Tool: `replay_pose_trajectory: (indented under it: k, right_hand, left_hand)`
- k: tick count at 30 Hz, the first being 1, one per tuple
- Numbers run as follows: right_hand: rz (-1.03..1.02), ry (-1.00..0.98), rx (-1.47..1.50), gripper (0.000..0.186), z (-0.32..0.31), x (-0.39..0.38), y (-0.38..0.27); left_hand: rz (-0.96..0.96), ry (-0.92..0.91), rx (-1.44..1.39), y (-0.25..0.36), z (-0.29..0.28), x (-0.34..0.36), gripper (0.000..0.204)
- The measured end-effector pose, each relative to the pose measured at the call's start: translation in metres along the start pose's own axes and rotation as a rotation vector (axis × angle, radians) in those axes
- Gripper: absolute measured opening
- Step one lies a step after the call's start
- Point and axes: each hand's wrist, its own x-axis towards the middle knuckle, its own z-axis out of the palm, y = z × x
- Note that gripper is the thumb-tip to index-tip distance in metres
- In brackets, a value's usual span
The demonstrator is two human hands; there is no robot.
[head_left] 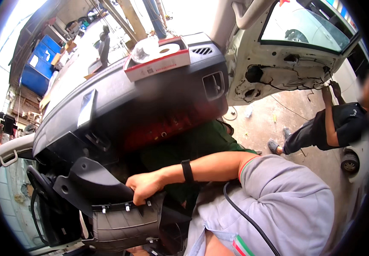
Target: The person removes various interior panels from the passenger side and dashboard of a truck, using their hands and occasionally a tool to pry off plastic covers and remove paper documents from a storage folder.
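Note:
A dark grey plastic trim panel with white clips along its edge lies low in the view, at the left of my body. My right hand, a black band on its wrist, is closed on the panel's upper edge. Beyond that edge rises a black plastic piece with round holes; whether the two are joined I cannot tell. Only a little of my left hand shows below the panel at the lower rim, and its fingers are hidden.
A car dashboard stretches ahead, carrying a cardboard box with tape rolls and a phone-like slab. Dark green clothing is beneath it. A steering wheel stands left. At right, another person works at an open, stripped door.

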Motion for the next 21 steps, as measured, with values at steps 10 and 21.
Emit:
replay_pose_trajectory:
  k: [10,21]
  right_hand:
    - [0.126,-0.081,0.089,0.009,-0.011,0.015,0.054]
    - [0.351,-0.166,-0.143,0.015,-0.009,0.015,0.079]
  left_hand:
    - [-0.120,-0.005,-0.359,0.034,0.005,-0.011,0.042]
    - [-0.118,0.208,-0.785,0.047,-0.080,-0.075,0.047]
